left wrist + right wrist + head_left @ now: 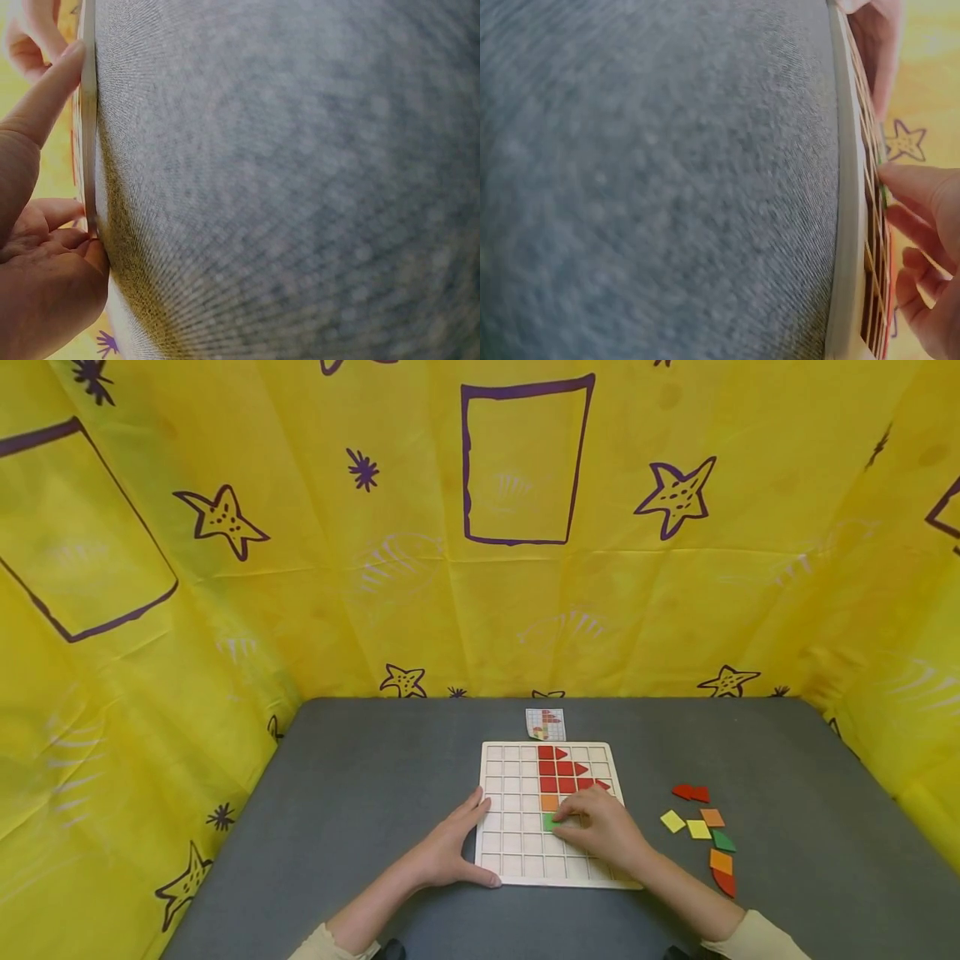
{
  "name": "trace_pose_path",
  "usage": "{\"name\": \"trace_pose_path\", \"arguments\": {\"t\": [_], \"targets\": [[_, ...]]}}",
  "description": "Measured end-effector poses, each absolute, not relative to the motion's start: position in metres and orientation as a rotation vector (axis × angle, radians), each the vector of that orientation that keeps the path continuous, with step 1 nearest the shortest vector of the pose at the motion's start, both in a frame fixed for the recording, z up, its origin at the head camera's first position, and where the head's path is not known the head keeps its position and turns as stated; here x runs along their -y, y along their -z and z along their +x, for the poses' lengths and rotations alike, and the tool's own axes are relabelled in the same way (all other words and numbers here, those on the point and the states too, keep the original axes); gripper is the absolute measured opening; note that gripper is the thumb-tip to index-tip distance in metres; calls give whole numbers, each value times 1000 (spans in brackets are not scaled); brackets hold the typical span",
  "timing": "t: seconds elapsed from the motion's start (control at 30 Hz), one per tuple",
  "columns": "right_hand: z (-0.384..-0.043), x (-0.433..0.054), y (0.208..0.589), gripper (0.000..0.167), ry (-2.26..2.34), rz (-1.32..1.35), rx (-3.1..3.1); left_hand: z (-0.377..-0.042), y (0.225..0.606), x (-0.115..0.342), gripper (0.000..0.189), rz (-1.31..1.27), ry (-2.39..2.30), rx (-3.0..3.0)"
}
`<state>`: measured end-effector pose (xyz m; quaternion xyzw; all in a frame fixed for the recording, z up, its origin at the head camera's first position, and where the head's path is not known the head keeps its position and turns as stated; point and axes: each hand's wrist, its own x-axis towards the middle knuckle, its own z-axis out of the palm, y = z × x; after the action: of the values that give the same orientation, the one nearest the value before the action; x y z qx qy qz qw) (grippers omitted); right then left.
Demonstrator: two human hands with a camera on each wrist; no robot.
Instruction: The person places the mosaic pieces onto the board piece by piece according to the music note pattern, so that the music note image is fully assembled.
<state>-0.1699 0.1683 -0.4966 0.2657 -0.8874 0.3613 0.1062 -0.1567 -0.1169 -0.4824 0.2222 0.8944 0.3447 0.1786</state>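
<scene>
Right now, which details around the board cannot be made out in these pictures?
- Head view: squares of the board under the right hand, which hides them.
- Head view: the green piece's full outline, partly covered by that hand.
- Head view: fine details on the pattern card, too small.
- Left wrist view: the board's top face, seen nearly edge-on.
- Right wrist view: the rest of the right hand, cut off by the right edge.

Wide free counter point(375, 760) lies left of the grid board point(510, 818), though the left hand point(446, 852) spans its near left corner. The right hand point(603, 831) obstructs its middle-right squares. Between board and loose pieces point(699, 830) runs a narrow lane, its near end crossed by the right forearm point(686, 887). Yellow cloth point(487, 618) bounds the far side.
</scene>
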Motion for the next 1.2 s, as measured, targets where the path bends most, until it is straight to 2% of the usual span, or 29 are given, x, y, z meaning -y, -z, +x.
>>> {"name": "trace_pose_path", "arguments": {"t": [0.3,0.4,0.57,0.7,1.2], "targets": [[-165,-169,499,17,-1062,778,2552,-157,481,117,114,614,-981,-2519],[-162,-173,497,14,-1183,656,2629,-156,480,116,114,607,-977,-2514],[-157,-186,491,12,-1395,286,2771,-156,480,116,114,611,-974,-2518],[-153,-203,486,15,-1414,151,2798,-156,480,116,114,617,-978,-2520],[-130,-298,478,21,-1020,28,2785,-156,480,117,115,649,-989,-2525]]}}
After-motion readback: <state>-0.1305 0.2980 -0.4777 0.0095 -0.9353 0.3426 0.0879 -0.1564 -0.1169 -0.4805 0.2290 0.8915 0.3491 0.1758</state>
